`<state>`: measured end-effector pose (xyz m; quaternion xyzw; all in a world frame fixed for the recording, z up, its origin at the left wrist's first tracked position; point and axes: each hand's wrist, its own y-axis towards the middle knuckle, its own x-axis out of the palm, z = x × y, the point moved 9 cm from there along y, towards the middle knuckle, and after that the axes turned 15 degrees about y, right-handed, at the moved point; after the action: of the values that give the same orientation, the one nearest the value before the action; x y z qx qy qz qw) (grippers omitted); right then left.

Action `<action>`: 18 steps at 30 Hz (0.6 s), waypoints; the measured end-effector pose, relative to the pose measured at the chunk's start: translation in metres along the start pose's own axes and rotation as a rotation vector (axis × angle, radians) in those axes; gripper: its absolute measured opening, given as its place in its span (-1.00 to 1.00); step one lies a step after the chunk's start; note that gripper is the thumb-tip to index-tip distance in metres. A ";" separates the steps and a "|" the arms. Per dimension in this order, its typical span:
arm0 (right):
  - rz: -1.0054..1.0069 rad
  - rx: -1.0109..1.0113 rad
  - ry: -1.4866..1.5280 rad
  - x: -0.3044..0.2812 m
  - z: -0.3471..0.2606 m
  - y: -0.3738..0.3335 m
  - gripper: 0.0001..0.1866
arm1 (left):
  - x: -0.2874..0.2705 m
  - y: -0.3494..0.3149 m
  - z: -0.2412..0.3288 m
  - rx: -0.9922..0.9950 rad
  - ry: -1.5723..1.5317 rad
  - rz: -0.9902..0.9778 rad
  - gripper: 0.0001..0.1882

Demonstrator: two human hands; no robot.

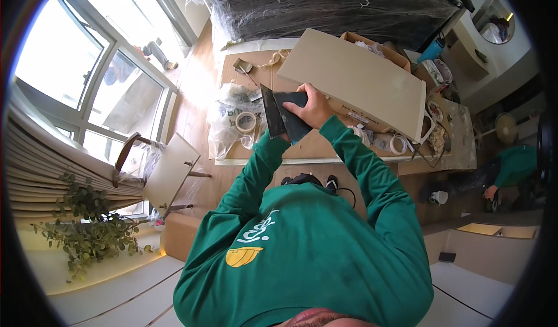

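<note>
In front of my chest, above the table's near side, I hold dark grey sheet material that looks like sandpaper. The right piece of sandpaper (297,120) is pinched by my right hand (314,107), thumb on its face and fingers behind the upper edge. Beside it, a narrower dark piece (271,113) slants down to my left hand (284,137). That hand is mostly covered by the sheets; only a little skin shows below them, its fingers hidden. Whether the two pieces are joined, I cannot tell. Just left lies a roll of tape (246,122) on crumpled plastic wrap (224,130).
A long beige panel (354,80) lies across the cardboard-covered table (238,159). Another tape roll (399,145) sits near the front right. Behind stands a large dark plastic-wrapped object (337,10). A chair (168,173) is at left, and another person (517,167) at far right.
</note>
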<state>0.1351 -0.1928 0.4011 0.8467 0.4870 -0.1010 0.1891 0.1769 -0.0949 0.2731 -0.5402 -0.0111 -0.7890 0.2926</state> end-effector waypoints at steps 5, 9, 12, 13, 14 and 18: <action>-0.178 -0.042 0.073 0.034 -0.031 -0.036 -0.41 | -0.021 0.001 0.009 0.048 0.007 0.023 -0.45; -0.073 0.068 0.484 0.015 0.040 -0.020 -0.55 | -0.067 -0.006 0.035 0.194 0.069 0.185 -0.44; 0.150 0.259 1.053 -0.014 0.073 -0.021 -0.53 | -0.121 -0.037 0.044 0.311 0.038 0.384 -0.59; 0.263 0.332 1.034 -0.023 0.085 -0.026 -0.59 | -0.143 -0.046 0.044 0.337 0.027 0.418 -0.62; 0.277 0.286 1.030 -0.024 0.099 -0.024 -0.62 | -0.158 -0.051 0.039 0.364 0.014 0.456 -0.65; 0.316 0.386 0.872 -0.012 0.142 -0.037 -0.78 | -0.140 -0.058 0.013 0.384 -0.118 0.465 -0.66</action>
<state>0.0995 -0.2447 0.2683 0.8931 0.3591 0.2037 -0.1789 0.1942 0.0208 0.1753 -0.5080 -0.0531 -0.6516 0.5609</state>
